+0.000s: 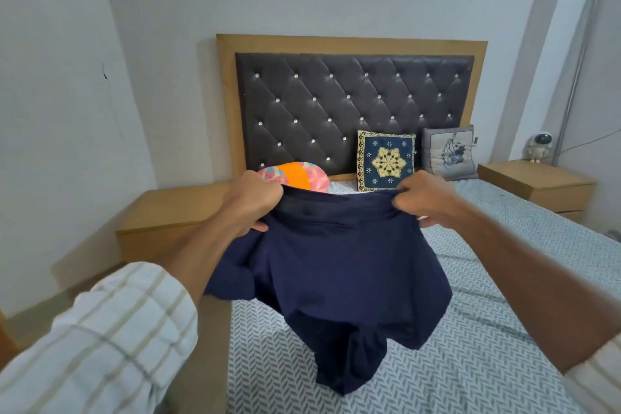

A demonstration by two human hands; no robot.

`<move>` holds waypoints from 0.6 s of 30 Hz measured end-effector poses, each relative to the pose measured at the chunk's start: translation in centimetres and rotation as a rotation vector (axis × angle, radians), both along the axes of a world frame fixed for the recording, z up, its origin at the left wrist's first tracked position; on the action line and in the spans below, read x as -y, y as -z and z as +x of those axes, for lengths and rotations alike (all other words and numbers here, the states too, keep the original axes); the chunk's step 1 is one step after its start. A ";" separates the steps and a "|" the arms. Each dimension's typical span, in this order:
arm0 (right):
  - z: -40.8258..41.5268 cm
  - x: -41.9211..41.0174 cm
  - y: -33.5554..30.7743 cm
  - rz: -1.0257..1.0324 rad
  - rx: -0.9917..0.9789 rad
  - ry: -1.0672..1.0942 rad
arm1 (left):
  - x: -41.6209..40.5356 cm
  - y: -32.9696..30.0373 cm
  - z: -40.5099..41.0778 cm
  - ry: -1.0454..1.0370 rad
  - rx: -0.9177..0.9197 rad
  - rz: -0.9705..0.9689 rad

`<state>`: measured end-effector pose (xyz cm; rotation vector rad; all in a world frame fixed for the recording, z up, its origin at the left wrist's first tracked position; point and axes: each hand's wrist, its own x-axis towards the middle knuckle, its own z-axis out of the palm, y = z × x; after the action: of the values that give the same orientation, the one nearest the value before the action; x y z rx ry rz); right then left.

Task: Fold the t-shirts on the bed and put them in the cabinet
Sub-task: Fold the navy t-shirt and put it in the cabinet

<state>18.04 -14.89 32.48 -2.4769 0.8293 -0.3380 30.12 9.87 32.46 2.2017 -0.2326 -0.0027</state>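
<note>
A navy blue t-shirt (pixel 339 276) hangs in the air over the bed (pixel 487 329), its lower part drooping onto the patterned sheet. My left hand (pixel 253 200) grips the shirt's top edge at its left end. My right hand (pixel 425 198) grips the same edge at its right end. Both arms stretch forward and the cloth is pulled taut between the two fists. No cabinet is in view.
A tufted dark headboard (pixel 353 111) stands behind. Against it lean a pink-and-orange pillow (pixel 297 175), a blue ornamented cushion (pixel 386 161) and a grey cushion (pixel 448 153). Wooden nightstands (pixel 168 215) flank the bed; the right nightstand (pixel 537 183) carries a small astronaut figure (pixel 539 146).
</note>
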 end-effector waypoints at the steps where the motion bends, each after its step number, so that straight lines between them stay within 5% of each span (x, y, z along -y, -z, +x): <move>1: 0.1 0.1 -0.1 0.138 0.075 0.011 | 0.2 -0.2 -0.2 0.019 0.011 0.016; 4: -0.3 1.1 -0.5 0.215 0.205 0.050 | -0.5 -1.2 -0.4 -0.012 0.116 0.158; 7: -1.4 1.9 -0.6 -0.245 0.021 0.082 | -1.3 -1.7 0.2 -0.123 0.106 0.113; 9: -1.3 1.7 -0.4 -0.370 -0.035 0.052 | -1.2 -1.8 0.3 -0.117 0.023 -0.055; 14: -1.9 -1.9 -1.3 0.193 0.008 -0.280 | 0.4 -1.0 0.7 -0.019 0.069 -0.277; 18: -2.5 -4.4 -1.1 0.174 -0.360 -0.575 | 1.9 -1.0 0.1 0.049 0.265 -0.217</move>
<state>15.57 -10.47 33.61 -2.5052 0.2258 0.3742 30.20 7.96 33.50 1.9763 -0.4152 0.2764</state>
